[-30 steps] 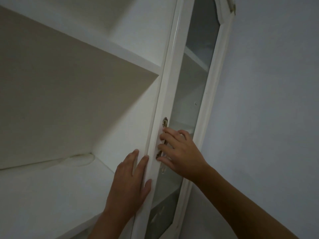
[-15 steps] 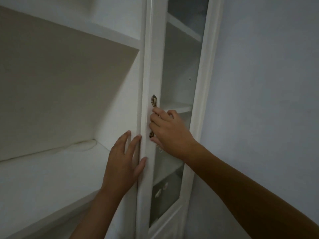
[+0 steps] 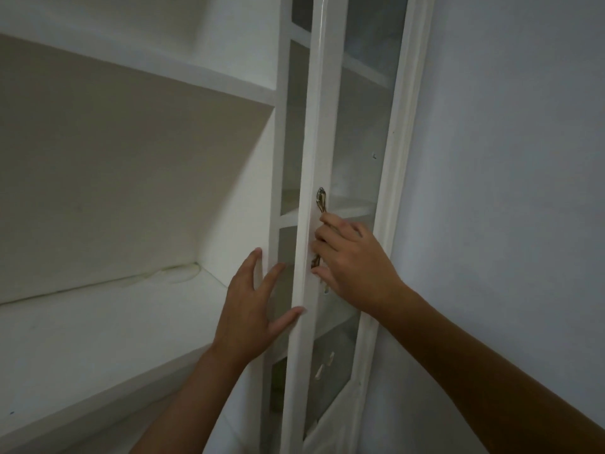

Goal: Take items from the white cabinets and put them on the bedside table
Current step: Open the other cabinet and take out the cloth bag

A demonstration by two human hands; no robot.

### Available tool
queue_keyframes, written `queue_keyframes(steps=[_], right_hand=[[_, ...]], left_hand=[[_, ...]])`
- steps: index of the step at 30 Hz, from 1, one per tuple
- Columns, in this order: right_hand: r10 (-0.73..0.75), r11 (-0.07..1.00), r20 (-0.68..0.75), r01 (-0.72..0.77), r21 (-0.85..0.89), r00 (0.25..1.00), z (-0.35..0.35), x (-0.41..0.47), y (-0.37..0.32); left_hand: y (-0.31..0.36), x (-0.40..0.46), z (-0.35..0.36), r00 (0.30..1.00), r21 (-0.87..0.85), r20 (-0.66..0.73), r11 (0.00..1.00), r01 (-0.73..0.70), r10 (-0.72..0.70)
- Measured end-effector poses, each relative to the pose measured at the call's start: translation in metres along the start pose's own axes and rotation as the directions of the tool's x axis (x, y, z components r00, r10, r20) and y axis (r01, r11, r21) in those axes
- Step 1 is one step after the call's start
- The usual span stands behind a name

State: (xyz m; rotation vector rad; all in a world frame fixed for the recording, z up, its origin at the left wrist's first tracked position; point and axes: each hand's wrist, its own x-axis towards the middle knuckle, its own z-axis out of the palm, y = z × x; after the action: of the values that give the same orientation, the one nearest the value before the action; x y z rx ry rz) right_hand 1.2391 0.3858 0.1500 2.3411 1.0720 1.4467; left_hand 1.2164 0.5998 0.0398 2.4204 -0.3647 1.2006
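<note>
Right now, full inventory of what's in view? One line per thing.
glass cabinet door: 1, white frame, centre, slightly ajar
door handle: 1, metal, on the door's frame
open shelves: 2 visible, white, left
inner shelves: several, white, behind the glass
wall: 1, pale grey, right
left hand: 1, fingers spread, thumb touching the door's edge
right hand: 1, grips the handle

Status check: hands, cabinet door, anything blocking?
Right hand grips metal handle. Left hand open, fingers on glass door edge. Door ajar. No items in hand; nothing blocking.
</note>
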Motion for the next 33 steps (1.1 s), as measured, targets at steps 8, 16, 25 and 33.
queue_keyframes(steps=[8, 16, 25, 33], right_hand=[[0.065, 0.998, -0.022, -0.064, 0.017, 0.998, -0.028, -0.043, 0.010], [0.057, 0.998, 0.021, -0.056, -0.041, 0.998, -0.065, -0.076, 0.018], [0.098, 0.977, 0.071, -0.082, -0.199, 0.993, -0.093, -0.113, 0.038], [0.196, 0.947, 0.115, -0.157, -0.281, 0.974, -0.113, -0.160, 0.074]], left_hand=[[0.039, -0.010, 0.013, 0.977, -0.049, -0.029, 0.976, -0.211, 0.209], [0.078, -0.015, 0.034, 0.953, -0.213, -0.065, 0.929, -0.302, 0.295], [0.111, -0.011, 0.060, 0.947, -0.335, 0.008, 0.893, -0.300, 0.322], [0.158, 0.003, 0.100, 0.887, -0.430, -0.034, 0.794, -0.429, 0.461]])
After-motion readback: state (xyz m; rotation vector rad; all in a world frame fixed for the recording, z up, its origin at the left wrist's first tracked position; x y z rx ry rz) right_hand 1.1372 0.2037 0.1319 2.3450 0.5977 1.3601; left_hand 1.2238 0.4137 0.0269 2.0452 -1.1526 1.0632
